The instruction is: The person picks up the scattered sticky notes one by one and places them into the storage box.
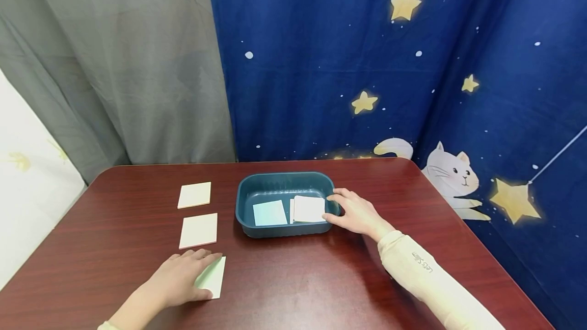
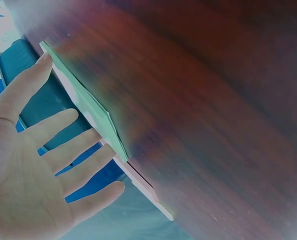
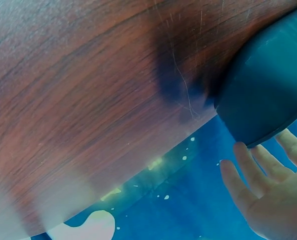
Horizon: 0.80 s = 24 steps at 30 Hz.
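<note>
At the left, the green pad (image 1: pixel 215 275) on the worktop (image 1: pixel 114 228) is spanned by the left hand (image 1: pixel 176 279); the grip is spread wide, the pad's edges being touched by thumb and fingers rather than clasped. Beyond it, in a rough column, a pink-edged pad (image 1: pixel 198 230) and, farther off, a cream pad (image 1: pixel 194 195) are laid flat, untouched. In the middle, a dark teal bin (image 1: pixel 284 231) is set, in which a pale blue pad (image 1: pixel 269 213) and, to its right, a white stack (image 1: pixel 310 209) are contained; how many pieces are layered there cannot be made out. At the right, the bin's rim is met by the right hand (image 1: pixel 355 213), its grip wide, nothing being clasped. The work may be judged roughly midway: the blue and white pieces are already placed inside, while three pads are left outside.
</note>
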{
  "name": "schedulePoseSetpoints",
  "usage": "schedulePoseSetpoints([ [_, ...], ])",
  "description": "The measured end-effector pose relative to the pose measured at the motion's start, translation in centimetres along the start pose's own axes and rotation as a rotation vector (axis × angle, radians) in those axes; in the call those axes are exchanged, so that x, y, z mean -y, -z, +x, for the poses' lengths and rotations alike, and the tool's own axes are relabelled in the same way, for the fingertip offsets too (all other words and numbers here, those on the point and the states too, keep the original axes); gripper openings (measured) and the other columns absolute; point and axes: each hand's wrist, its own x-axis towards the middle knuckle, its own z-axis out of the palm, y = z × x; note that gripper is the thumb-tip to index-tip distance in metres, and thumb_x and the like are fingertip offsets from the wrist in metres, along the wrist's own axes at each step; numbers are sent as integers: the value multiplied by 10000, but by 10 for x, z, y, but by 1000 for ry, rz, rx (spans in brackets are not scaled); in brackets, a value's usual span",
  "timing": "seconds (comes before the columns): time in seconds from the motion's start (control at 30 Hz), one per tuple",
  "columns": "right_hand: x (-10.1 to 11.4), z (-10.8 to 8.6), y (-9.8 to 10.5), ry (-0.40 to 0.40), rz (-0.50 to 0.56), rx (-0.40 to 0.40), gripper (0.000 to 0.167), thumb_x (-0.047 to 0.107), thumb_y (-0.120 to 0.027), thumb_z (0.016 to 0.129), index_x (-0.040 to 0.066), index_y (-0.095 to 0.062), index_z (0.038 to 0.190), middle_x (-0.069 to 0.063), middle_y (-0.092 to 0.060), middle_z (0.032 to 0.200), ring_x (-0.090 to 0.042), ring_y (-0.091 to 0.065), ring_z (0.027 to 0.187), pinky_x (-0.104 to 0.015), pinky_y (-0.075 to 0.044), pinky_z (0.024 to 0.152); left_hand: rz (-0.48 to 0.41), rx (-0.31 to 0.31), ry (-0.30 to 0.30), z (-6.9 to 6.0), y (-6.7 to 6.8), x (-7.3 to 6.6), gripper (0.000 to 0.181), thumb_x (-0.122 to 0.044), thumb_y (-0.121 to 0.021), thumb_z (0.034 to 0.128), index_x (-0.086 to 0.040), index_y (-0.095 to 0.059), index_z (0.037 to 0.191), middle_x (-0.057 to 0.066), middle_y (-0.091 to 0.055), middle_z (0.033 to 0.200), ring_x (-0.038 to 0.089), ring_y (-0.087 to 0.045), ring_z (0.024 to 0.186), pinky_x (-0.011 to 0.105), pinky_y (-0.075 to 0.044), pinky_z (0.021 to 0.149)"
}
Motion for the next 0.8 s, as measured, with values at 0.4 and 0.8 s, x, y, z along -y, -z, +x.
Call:
schedulePoseSetpoints([
  [0.4,0,0,0,-10,0,4,557,535,-574,766,136,-587,1154,-71,-455,1252,-246,-451,1094,-479,-403,806,88,-56,-1,-3,0,-2,720,-447,-755,533,-87,-575,1130,-3,-542,920,246,-518,845,419,-404,642],
  [0.8,0,-1,1,0,-6,1,551,525,-577,768,130,-589,1152,-80,-459,1249,-253,-456,1090,-478,-408,798,175,-59,56,-4,0,-1,783,-563,-716,511,-110,-584,1136,-15,-513,862,228,-492,843,384,-379,638],
])
